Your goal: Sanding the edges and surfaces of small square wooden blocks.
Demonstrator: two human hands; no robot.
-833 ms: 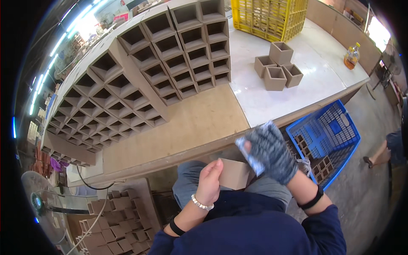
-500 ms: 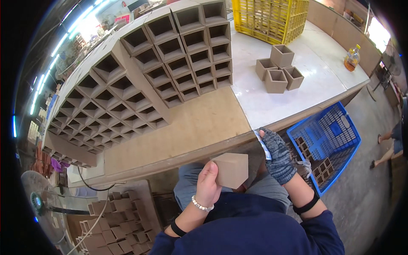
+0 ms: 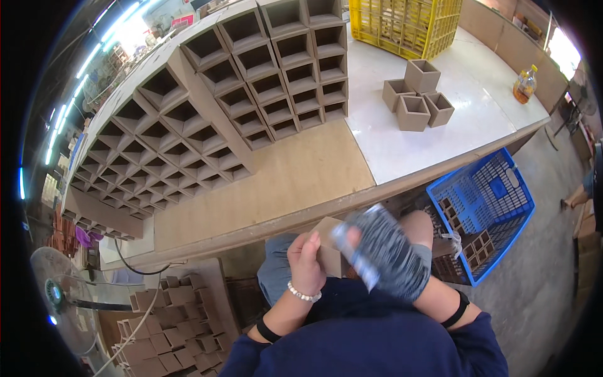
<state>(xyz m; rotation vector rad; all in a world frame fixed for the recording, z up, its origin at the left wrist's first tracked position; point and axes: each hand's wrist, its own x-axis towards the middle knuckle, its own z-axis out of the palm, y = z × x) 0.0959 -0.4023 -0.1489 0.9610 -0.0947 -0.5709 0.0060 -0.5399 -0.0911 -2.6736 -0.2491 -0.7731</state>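
Observation:
My left hand (image 3: 306, 267) is closed on a square brown clay pot (image 3: 326, 235), thumb against its near side, above my lap. My right hand (image 3: 392, 254), in a grey knitted fingerless glove, is blurred by motion right beside the pot. A flat white-and-blue strip (image 3: 367, 273) shows at its fingers, held against or next to the pot's right side; its kind is unclear. Whether the strip touches the pot I cannot tell. Several similar square pots (image 3: 412, 113) stand grouped on the white part of the table (image 3: 452, 135).
Tall stacks of hollow square pots (image 3: 251, 63) fill the table's left. Behind stand a yellow crate (image 3: 402, 28) and a bottle of amber liquid (image 3: 525, 85). A blue crate (image 3: 524, 201) with pots sits at my right. More pots (image 3: 169, 333) and a fan (image 3: 55, 295) are at lower left.
My right hand has swung left from the table's edge, bringing the strip to the pot. My left hand still holds the pot, now turned somewhat and partly covered by the right hand.

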